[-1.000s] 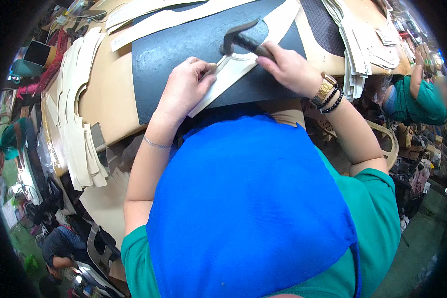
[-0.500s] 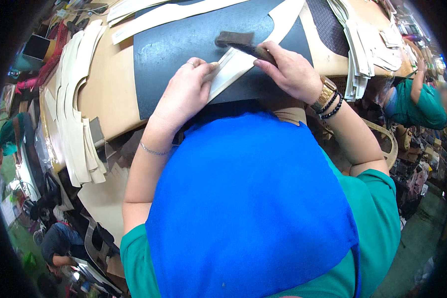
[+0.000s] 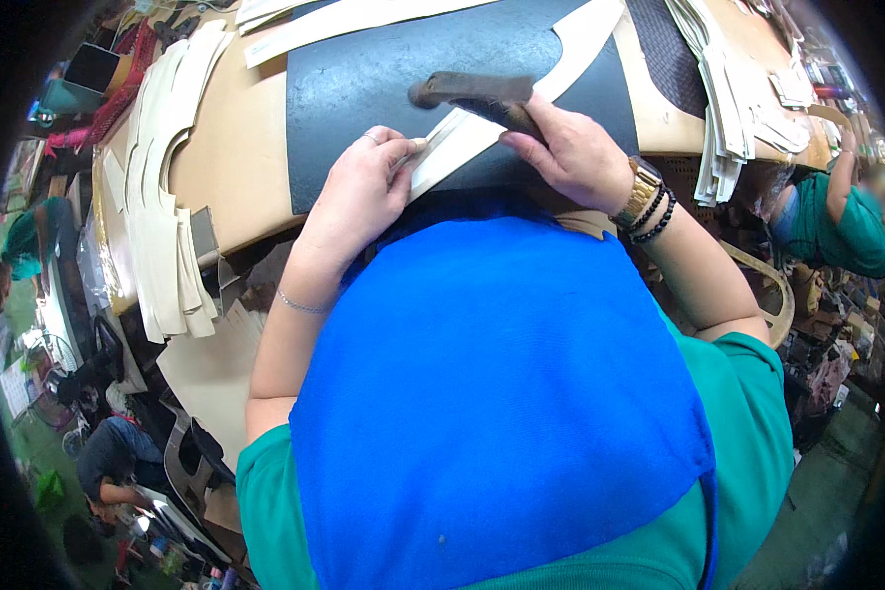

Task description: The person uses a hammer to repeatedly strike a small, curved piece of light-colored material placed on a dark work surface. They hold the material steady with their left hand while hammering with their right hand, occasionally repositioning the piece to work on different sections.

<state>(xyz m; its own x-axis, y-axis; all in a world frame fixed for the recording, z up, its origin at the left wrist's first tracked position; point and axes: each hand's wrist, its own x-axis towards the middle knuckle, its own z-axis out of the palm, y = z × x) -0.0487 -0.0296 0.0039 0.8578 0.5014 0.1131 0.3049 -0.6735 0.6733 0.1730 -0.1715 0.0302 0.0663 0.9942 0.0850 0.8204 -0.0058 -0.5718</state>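
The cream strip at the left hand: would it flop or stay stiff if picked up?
The cream strip would probably flex when lifted, being long and thin. It seems light for its size, looking sheet-like. Lying mostly flat on the dark mat, it looks unlikely to roll.

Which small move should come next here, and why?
Probably a gentle tap of the dark, long-headed hammer on the left edge of the long, cream, leather-like strip, clear of the bare left hand. The right hand grips the hammer, its head apparently raised over the strip; the left hand holds that edge over the flat black board.
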